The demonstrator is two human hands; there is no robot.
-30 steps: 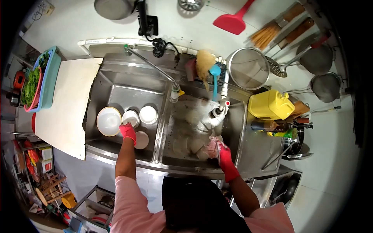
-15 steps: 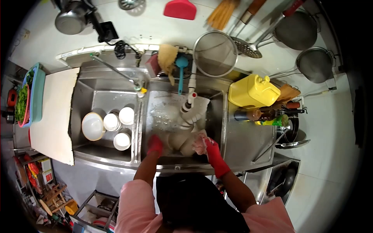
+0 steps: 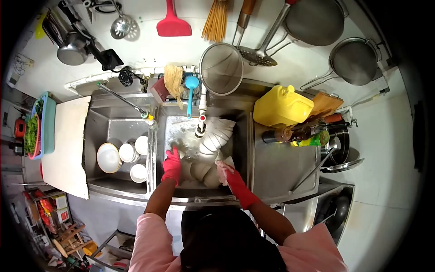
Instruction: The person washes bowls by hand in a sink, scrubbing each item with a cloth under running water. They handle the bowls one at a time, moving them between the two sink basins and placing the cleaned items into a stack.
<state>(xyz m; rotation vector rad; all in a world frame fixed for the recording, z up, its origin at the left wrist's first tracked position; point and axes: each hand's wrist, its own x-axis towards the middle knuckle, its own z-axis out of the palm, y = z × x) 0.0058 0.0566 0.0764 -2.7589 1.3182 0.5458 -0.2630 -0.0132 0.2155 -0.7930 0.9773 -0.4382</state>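
Note:
Both my hands wear red rubber gloves over the right basin (image 3: 244, 136) of a steel sink. My left hand (image 3: 171, 165) is over the basin's left side, its fingers apart and pointing away from me, next to a small white piece of dish. A pink, soapy cloth (image 3: 222, 172) is gripped in my right hand (image 3: 235, 181), close against the dishes. White bowls (image 3: 199, 171) lie tilted in cloudy water between my hands. Behind them a fanned row of white plates (image 3: 219, 136) leans under the white tap pipe (image 3: 202, 106).
In the left basin (image 3: 97, 177) stand stacked white bowls (image 3: 108, 157) and cups (image 3: 138, 173). A yellow jug (image 3: 283, 106) and bottles (image 3: 312, 139) stand on the right drainboard. A blue ladle (image 3: 190, 95) and a round strainer (image 3: 221, 69) hang behind the basin.
My left hand has come up out of the water area, its fingers now showing. My right hand still holds the cloth near the bowls. The whole view has shifted.

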